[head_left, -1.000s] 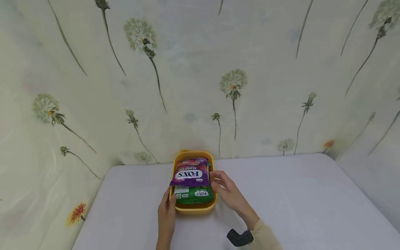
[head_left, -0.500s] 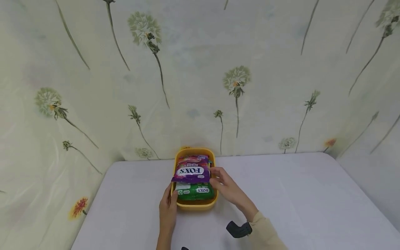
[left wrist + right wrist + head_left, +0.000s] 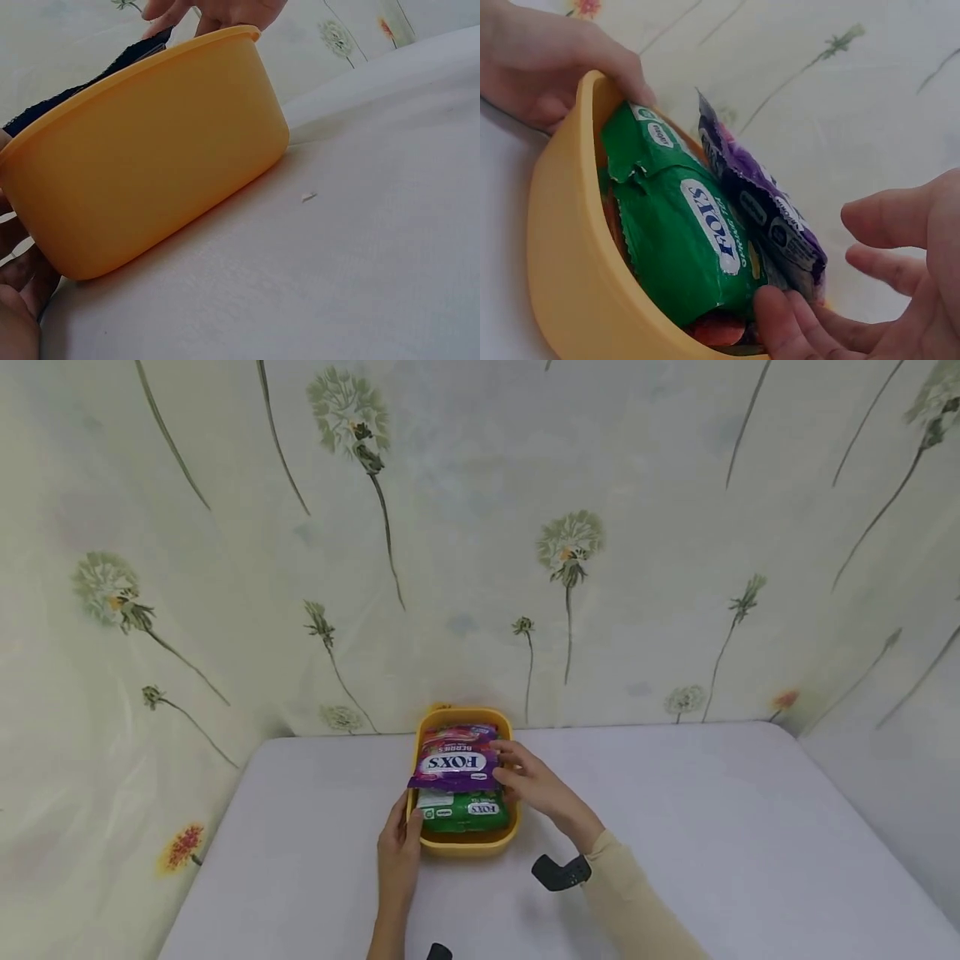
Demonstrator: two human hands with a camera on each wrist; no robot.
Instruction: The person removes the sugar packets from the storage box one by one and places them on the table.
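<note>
A yellow plastic tub (image 3: 467, 848) stands on the table, holding a green Fox's candy bag (image 3: 465, 817) and a purple Fox's Berries bag (image 3: 453, 768). The purple bag lies over the back of the green one, its near edge tilted up in the right wrist view. My left hand (image 3: 397, 847) grips the tub's left side, thumb over the rim and fingers outside. At the right rim, my right hand (image 3: 536, 787) has its fingers loosely spread, fingertips overlapping the purple bag's right edge. In the right wrist view its thumb and forefinger stand apart, with the lower fingers at the rim.
A white cloth covers the table (image 3: 675, 827). Behind it hangs a curtain (image 3: 465, 568) printed with dandelions, close to the tub's far end. A small pale scrap (image 3: 308, 196) lies on the cloth beside the tub. Dark wrist devices (image 3: 561, 872) sit on the forearms.
My right hand has shifted slightly left and away from me, bringing its fingertips over the purple bag's edge. The left hand keeps its grip on the tub. The head view has moved a little.
</note>
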